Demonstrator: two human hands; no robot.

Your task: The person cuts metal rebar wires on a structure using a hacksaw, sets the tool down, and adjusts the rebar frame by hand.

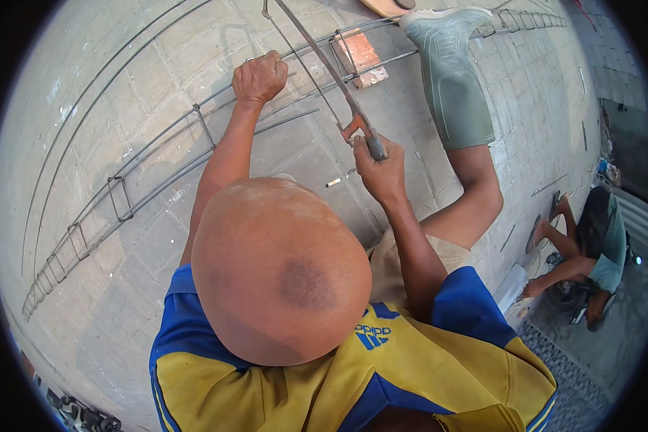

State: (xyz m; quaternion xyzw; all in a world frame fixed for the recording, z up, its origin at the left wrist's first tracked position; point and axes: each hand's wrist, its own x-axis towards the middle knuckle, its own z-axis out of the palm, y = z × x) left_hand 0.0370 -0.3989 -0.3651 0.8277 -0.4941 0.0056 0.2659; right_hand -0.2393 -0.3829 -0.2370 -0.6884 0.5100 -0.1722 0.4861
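Gripping the hacksaw (338, 86) by its handle, your right hand (379, 169) is wrapping its fingers fully around the grip, while your left hand (259, 78) is clenching in a fist over the long bars of the rebar cage (158, 155) lying on the paved floor (101, 86). The saw frame is running up and away from you, its blade meeting the bars near the rusty square stirrup (353, 54), just beside your green rubber boot (450, 79), which is pressing on the cage farther along.

The likeliest trouble, as I judge it, is the blade binding — you are steadying thin round bars with only a fist and a boot, so the steel may be flexing under each stroke and pinching the kerf. A jammed blade could snap or jump sideways. Your left fist is sitting near the cut line, on the same bundle — a skipping blade would be heading toward those knuckles. The boot is also close to the stroke's far end, so an overlong push could be scuffing it.

Loose bits on the floor, such as the small pale stub (333, 183) near your right wrist, could be rolling underfoot. Another person (590, 252) is crouching well apart at the right, and a freed bar end springing loose could be swinging that way.
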